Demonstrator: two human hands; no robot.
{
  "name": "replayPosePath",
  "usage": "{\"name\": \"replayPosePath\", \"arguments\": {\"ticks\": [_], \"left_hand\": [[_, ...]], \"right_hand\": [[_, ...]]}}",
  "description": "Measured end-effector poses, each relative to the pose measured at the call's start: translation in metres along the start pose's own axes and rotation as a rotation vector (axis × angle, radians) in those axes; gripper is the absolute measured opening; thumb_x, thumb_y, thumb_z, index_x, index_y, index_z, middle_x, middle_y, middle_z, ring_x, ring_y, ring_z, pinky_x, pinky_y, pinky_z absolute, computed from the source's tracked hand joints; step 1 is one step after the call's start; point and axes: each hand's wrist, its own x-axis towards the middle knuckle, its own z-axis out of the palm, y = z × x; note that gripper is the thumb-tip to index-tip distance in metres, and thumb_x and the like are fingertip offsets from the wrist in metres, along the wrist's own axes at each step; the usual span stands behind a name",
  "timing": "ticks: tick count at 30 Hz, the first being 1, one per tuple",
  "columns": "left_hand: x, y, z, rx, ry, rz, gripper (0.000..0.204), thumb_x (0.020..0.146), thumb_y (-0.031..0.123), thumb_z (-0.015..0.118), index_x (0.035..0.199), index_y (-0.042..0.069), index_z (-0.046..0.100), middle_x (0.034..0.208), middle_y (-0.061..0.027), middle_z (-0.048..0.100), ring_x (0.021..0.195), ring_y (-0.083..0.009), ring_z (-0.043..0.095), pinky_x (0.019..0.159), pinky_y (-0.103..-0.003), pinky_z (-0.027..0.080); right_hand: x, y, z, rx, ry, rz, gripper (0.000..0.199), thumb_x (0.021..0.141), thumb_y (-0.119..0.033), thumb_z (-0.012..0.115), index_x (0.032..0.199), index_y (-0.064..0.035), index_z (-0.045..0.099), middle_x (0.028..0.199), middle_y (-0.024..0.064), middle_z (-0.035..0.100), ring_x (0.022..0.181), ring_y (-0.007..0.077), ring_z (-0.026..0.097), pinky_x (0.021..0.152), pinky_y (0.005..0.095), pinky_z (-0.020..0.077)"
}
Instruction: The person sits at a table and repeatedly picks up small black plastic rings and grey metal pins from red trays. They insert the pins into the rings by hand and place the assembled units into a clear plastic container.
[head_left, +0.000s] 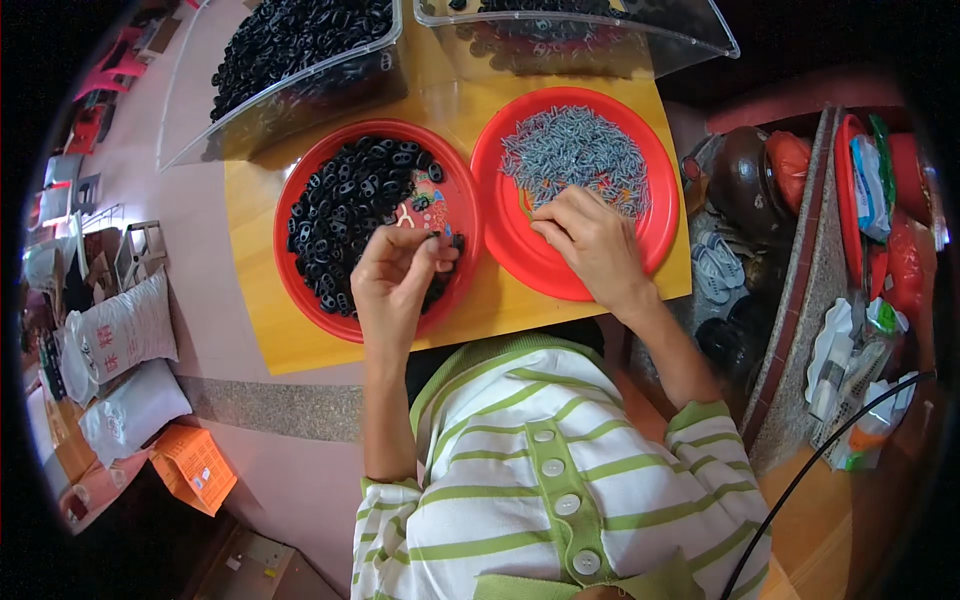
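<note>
A round red plate [457, 300] on the left carries a heap of small black plastic pieces [340, 215], each with two holes. Over its near right part, my left hand [388, 282] is closed in a pinch, with one black piece [435, 236] at the fingertips. A second red plate [505, 255] beside it bears a pile of small grey screws [575, 145]. My right hand [597, 245] hovers at the near edge of that pile, thumb and fingers pressed together. Whatever they hold, if anything, is too small or hidden to make out.
Two clear plastic bins [330, 85] [570, 45] with more black pieces stand at the far side of the yellow table [300, 340]. Right of the table are a dark brown jar [745, 185] and a stone-topped ledge [790, 350]. White sacks [125, 330] and an orange box [195, 468] lie left.
</note>
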Motion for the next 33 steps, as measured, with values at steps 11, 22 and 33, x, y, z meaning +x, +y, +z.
{"name": "replayPosePath", "arguments": {"ticks": [11, 22, 33], "left_hand": [[-0.031, -0.006, 0.002, -0.169, -0.049, -0.071, 0.014, 0.089, 0.001, 0.059, 0.101, -0.005, 0.061, 0.087, -0.0084, 0.066, 0.077, -0.0134, 0.065, 0.069, -0.025, 0.054], [-0.036, -0.008, 0.006, -0.338, -0.073, -0.149, 0.011, 0.089, 0.004, 0.059, 0.098, -0.003, 0.059, 0.082, -0.0114, 0.066, 0.070, -0.0143, 0.064, 0.063, -0.025, 0.051], [-0.035, -0.006, 0.015, -0.442, -0.101, -0.213, 0.014, 0.091, 0.010, 0.058, 0.100, -0.002, 0.059, 0.082, -0.0115, 0.066, 0.068, -0.0147, 0.063, 0.060, -0.024, 0.050]], "right_hand": [[0.010, -0.016, 0.010, -0.219, -0.079, 0.011, 0.011, 0.080, -0.011, 0.065, 0.082, -0.0033, 0.057, 0.082, 0.0085, 0.056, 0.082, 0.0265, 0.058, 0.068, 0.0382, 0.0465], [0.007, -0.016, -0.012, 0.255, -0.131, 0.126, 0.007, 0.085, -0.002, 0.059, 0.091, 0.0012, 0.057, 0.082, 0.0090, 0.060, 0.069, 0.0173, 0.060, 0.060, 0.0287, 0.0476], [-0.010, -0.008, -0.014, 0.731, -0.143, 0.438, 0.010, 0.091, -0.004, 0.056, 0.099, 0.0006, 0.058, 0.089, 0.0060, 0.064, 0.071, 0.0091, 0.061, 0.061, 0.0210, 0.0507]]}}
